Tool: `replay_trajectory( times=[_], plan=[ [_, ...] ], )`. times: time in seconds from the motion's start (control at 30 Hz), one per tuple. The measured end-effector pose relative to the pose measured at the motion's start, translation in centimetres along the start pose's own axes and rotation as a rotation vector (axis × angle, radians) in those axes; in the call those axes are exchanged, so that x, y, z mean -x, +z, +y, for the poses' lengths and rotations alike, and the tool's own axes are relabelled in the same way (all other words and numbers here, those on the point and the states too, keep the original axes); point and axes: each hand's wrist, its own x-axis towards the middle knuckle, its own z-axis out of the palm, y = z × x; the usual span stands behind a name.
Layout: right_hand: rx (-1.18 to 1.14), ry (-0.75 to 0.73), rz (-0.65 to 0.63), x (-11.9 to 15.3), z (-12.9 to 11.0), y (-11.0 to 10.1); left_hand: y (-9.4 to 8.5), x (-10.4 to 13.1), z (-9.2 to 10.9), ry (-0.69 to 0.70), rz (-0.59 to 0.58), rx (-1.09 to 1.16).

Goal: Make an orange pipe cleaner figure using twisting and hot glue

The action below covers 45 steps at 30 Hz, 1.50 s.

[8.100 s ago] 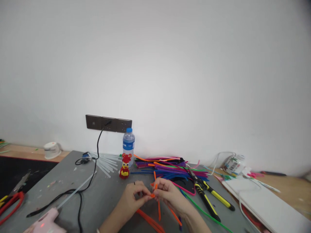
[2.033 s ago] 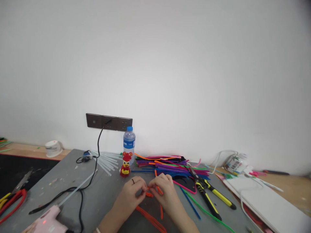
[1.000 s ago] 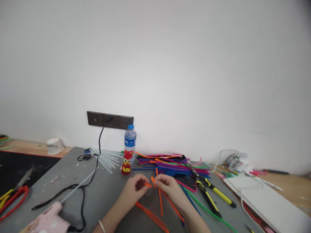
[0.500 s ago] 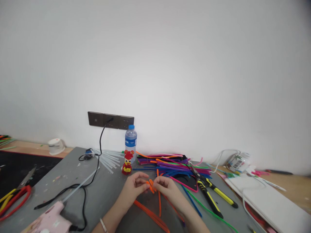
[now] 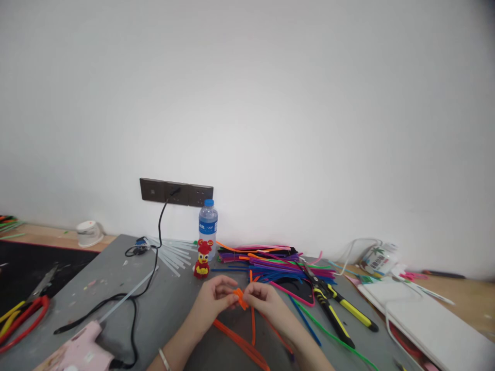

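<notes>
Between my two hands is a small folded piece of orange pipe cleaner [image 5: 241, 298]. My left hand [image 5: 215, 300] pinches its left side between thumb and fingers. On the other side, the thumb and forefinger of my right hand [image 5: 264, 300] close on it. Loose orange pipe cleaners [image 5: 243, 344] lie on the grey table [image 5: 174, 314] below my wrists, and one more runs upright behind the held piece. A red and yellow fuzzy figure [image 5: 203, 259] stands just beyond my left hand.
A water bottle [image 5: 208, 226] stands behind the figure. Bundled coloured pipe cleaners [image 5: 270, 260] lie along the wall. Yellow-black pliers [image 5: 334, 304] rest to the right, near a white board [image 5: 429, 319]. At left are a pink glue gun [image 5: 79, 348], its black cable, glue sticks [image 5: 174, 255] and red-handled scissors [image 5: 29, 314].
The orange piece has turned between my fingers and looks more compact, its strands closer together. My hands have hardly shifted, and the other things lie as before.
</notes>
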Motion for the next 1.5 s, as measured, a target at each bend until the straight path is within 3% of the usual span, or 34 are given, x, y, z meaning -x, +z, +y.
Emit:
replay_trajectory(
  times=[0.2, 0.43, 0.63, 0.73, 0.87, 1.13, 1.23, 1.5],
  plan=[
    [0.044, -0.001, 0.003, 0.0, 0.0, 0.1, -0.1, 0.0, -0.4, 0.004, -0.027, -0.013],
    [0.31, -0.089, 0.028, -0.2, 0.4, 0.0, -0.4, -0.2, -0.8, 0.063, -0.105, -0.183],
    [0.888, -0.134, 0.431, 0.0, 0.7, -1.7, -0.8, -0.4, -1.1, 0.102, -0.029, -0.273],
    [1.007, -0.081, 0.449, -0.1, 1.2, -1.8, -0.5, -0.2, -0.8, 0.119, -0.006, -0.362],
    [0.96, -0.078, 0.385, -0.4, 2.0, -1.2, 0.0, 0.4, 0.0, 0.191, 0.008, -0.513],
    [0.499, -0.193, 0.287, -1.1, 1.9, -2.0, -0.1, 0.3, 0.1, 0.23, 0.042, -0.754],
    [0.421, -0.226, 0.346, -1.1, 1.8, -2.4, -0.2, 0.2, -0.2, 0.235, 0.02, -0.778],
    [0.51, -0.344, 0.564, 0.0, 0.4, -3.4, -0.3, 0.4, 0.0, 0.237, 0.044, -0.722]
  ],
)
